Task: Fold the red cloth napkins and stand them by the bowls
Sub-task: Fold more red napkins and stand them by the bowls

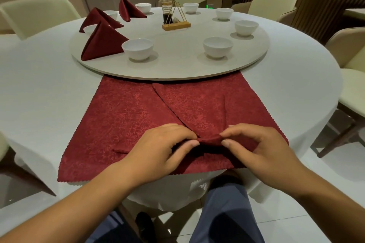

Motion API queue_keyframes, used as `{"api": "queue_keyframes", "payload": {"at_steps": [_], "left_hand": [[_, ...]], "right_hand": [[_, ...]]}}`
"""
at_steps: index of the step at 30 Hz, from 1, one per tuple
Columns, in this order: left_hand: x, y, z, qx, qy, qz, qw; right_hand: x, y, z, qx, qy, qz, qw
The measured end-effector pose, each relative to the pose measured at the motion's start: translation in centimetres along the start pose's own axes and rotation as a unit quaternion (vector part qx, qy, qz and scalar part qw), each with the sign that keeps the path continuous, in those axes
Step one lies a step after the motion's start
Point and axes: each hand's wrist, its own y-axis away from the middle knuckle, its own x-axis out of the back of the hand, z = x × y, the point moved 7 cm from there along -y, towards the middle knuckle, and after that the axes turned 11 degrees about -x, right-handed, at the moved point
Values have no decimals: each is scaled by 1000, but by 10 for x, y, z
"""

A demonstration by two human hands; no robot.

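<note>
Pinching noted at the near centre of the red napkin [126, 116]: left hand [164, 144] and right hand [254, 144] each hold a small raised ridge of cloth between thumb and curled fingers. The ridge sits where the diagonal flap [207, 104] meets the near part of the cloth. The napkin lies spread on the white tablecloth [39, 85], its far edge running under the rim of the turntable [177, 74] and its near edge overhanging the table.

Recommended practice, as judged — hold both pinches level, draw the ridge taut so the fold line runs straight, and press the crease flat before any further fold. The right flap shows one upright wrinkle, which should be smoothed first.

Materials: woven cloth with a leafy damask-like pattern and zigzag-cut edges; it looks limp but likely to take a crease. Three finished napkins [100, 42] stand as pyramids beside glossy white bowls [137, 48] at left — the bowls to the right have none. The turntable is matt, pale and round.
</note>
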Motion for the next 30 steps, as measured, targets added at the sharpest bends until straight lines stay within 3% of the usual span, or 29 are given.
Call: {"api": "queue_keyframes", "payload": {"at_steps": [5,8,12,15,19,24,27,30], "left_hand": [[18,0,11,1,4,33,999],[33,1,16,28,80,77,993],[55,6,12,117,234,138,955],[65,9,6,158,294,155,930],[75,2,-1,197,346,159,904],[69,-17,-38,294,371,101,875],[55,-15,-85,373,285,17,883],[44,-5,-121,396,157,-78,901]], "right_hand": [[-2,-11,-31,12,-41,24,999],[-1,-10,-48,11,-96,-4,995],[0,-13,-54,31,-23,-81,996],[7,-17,-46,22,31,-86,996],[8,-23,-48,-42,-55,-133,989],[-5,-55,-24,-169,-74,-174,967],[-16,-81,8,-273,-96,-169,942],[-17,-112,33,-300,-66,-105,946]]}}
